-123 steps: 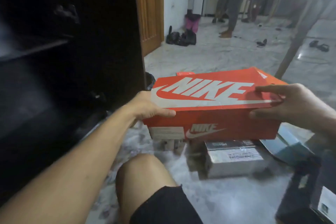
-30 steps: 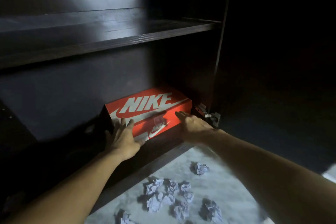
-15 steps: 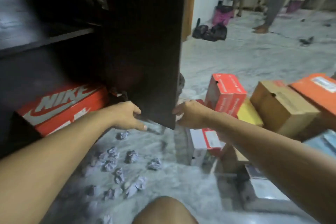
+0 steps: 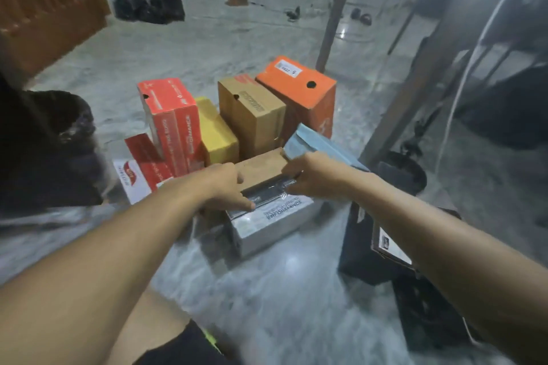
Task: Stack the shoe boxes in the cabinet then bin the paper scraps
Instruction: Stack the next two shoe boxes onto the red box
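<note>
Grey-silver cardboard: the nearest shoe box (image 4: 268, 218) lies flat on the marble floor (image 4: 284, 299), lettering up, with both hands on its top.

Left hand (image 4: 221, 187): fingers curled over the box's left end, forefinger stretched along the top edge. It reads as taking hold, though a full clamp is not confirmed.
Right hand (image 4: 315, 176): fingers curled at the far right end of the same box, thumb side hidden. Whether it truly grips, I cannot tell; contact is plain.

Remaining stock on the floor behind the grey box, packed close together:
- tall red box (image 4: 170, 121), on end
- flat red-and-white box (image 4: 139, 170), low on the left
- yellow box (image 4: 218, 133)
- brown box (image 4: 252, 115), on end
- orange box (image 4: 296, 92), tilted, rearmost
- tan box (image 4: 262, 166), touching the grey one
- light blue lid or box (image 4: 321, 142), just behind the right hand
- black box (image 4: 373, 243), to the right, apart from the cluster

The cabinet is out of view, so nothing stacked can be verified here. No paper scraps and no clear bin are visible either.

Judgement: stacking is at an early stage, with at least nine boxes not yet shelved. The step in hand appears to be lifting the grey box. Scrap binning looks not yet begun.
</note>
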Available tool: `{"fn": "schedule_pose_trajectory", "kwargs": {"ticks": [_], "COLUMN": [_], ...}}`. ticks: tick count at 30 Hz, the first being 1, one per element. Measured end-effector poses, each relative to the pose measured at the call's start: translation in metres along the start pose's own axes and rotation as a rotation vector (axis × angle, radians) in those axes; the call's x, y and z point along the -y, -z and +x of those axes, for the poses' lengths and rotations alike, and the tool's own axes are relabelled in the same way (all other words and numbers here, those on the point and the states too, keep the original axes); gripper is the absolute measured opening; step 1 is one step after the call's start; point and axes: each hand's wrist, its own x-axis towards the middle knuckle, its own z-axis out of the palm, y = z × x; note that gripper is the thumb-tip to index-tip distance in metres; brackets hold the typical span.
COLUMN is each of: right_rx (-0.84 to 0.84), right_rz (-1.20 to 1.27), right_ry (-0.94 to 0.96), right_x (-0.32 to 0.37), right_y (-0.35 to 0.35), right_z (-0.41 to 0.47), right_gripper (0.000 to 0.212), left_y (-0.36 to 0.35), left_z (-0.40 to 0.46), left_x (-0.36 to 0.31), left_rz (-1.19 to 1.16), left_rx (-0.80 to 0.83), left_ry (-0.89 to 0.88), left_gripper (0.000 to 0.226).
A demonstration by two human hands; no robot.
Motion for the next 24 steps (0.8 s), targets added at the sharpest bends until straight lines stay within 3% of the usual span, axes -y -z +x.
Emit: {"fn": "schedule_pose_trajectory", "kwargs": {"ticks": [2, 5, 6, 9, 12, 15, 17, 20, 24], "right_rx": [-0.017, -0.056, -0.071, -0.127, -0.130, -0.103, -0.097, -0.122, -0.086], "right_rz": [0.017, 0.084, 0.100, 0.142, 0.165, 0.250, 0.277, 0.386, 0.481], "right_ry": [-0.103, -0.256, -0.326, -0.557, -0.718, -0.806, -0.841, -0.925, -1.026], "right_x": [-0.034, -0.083, -0.099, -0.148, -0.183, -0.193, -0.194, -0.188, -0.172], "right_y": [0.000, -0.001, -0.002, -0.017, -0.040, -0.066, -0.082, -0.102, -0.116], "right_z": [-0.027, -0.070, -0.085, -0.129, -0.157, -0.165, -0.162, -0.146, -0.123], "right_gripper": [0.024, 0.006, 0.010, 0.039, 0.016, 0.032, 0.018, 0.068, 0.114], "left_y": [-0.011, -0.030, -0.038, -0.066, -0.091, -0.111, -0.122, -0.127, -0.128], "left_z": [0.014, 0.032, 0.038, 0.053, 0.063, 0.071, 0.076, 0.084, 0.094], "left_x": [-0.036, -0.084, -0.098, -0.135, -0.163, -0.175, -0.177, -0.173, -0.169], "left_rz": [-0.010, -0.053, -0.062, -0.106, -0.158, -0.179, -0.170, -0.133, -0.118], "left_rx": [-0.005, -0.001, 0.009, 0.039, 0.098, 0.146, 0.182, 0.212, 0.208], "left_ry": [-0.073, -0.135, -0.147, -0.155, -0.166, -0.180, -0.167, -0.132, -0.088], "left_gripper": [0.056, 0.047, 0.046, 0.064, 0.068, 0.064, 0.069, 0.066, 0.058]}}
